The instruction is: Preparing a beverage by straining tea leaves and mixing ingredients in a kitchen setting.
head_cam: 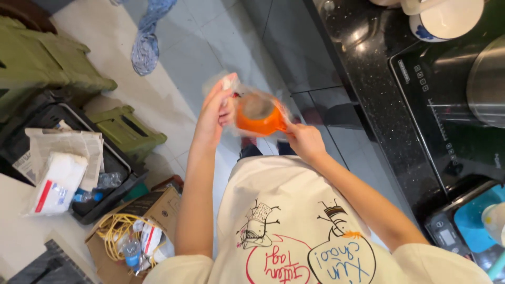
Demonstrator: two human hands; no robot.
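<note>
Cream cloth of the person's apron (294, 226), printed with cartoon drawings, fills the bottom of the view; both bare arms rise from it toward the middle. At far left a black crate (105, 197) holds folded newspaper (63, 144) and a white packet (55, 184); below it a cardboard box (152, 210) carries yellow cord and a small bottle; green plastic stools (126, 131) stand on the pale tiled floor (173, 58). Further right, the left hand (215, 108) is closed, fingers pinching the clear plastic wrap at the top-left edge of an orange cup (260, 115); the cup is held in the air between both hands, above the floor and just left of the black counter (363, 63); its round mouth faces up toward the camera, so its long axis runs roughly along the line of sight; a stub on its right side points right. There the right hand (305, 141) is closed on that right edge, touching cup and wrap. Right again lie a black cooktop (442, 105), a steel pot (489, 79) and a white mug (447, 18).
</note>
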